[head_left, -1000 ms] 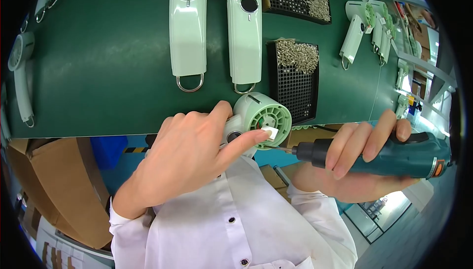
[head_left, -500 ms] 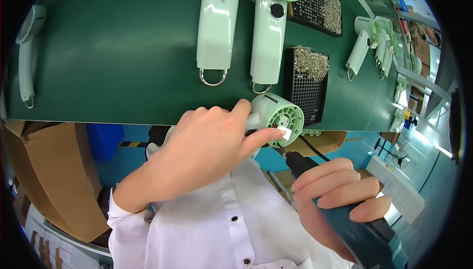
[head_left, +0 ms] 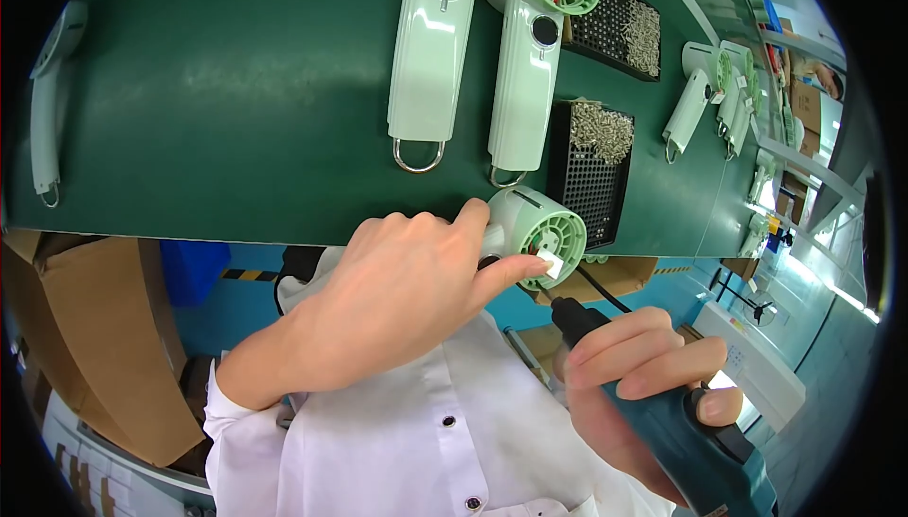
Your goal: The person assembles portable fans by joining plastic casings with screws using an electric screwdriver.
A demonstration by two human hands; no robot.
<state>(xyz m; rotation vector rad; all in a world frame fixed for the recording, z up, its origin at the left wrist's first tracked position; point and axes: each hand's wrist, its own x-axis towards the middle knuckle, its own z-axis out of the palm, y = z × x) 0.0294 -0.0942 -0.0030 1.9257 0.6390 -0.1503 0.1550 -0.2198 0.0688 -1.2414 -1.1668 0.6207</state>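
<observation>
My left hand [head_left: 402,290] is wrapped round a pale green handheld fan [head_left: 523,217] at the table's front edge. Its thumb presses a small white connector [head_left: 550,263] against the fan's open, ribbed head. Most of the handle is hidden behind that hand. An electric screwdriver [head_left: 653,430], dark teal with a black nose, is gripped in my right hand [head_left: 648,356]. Its bit points up at the lower rim of the fan head; whether it sits on a screw I cannot tell.
Two similar fans [head_left: 430,63] [head_left: 525,82] lie behind my hands on the green table [head_left: 227,120]. Black perforated trays [head_left: 588,191] [head_left: 605,25] hold heaps of small screws. More fans [head_left: 688,110] lie at the right; another [head_left: 44,120] is far left. A cardboard box [head_left: 109,337] stands below the table edge.
The view has shifted slightly. The screwdriver's bit stays at the fan's lower rim, while my right hand's fingers have moved a little on its body, showing more of it. The left hand keeps its hold.
</observation>
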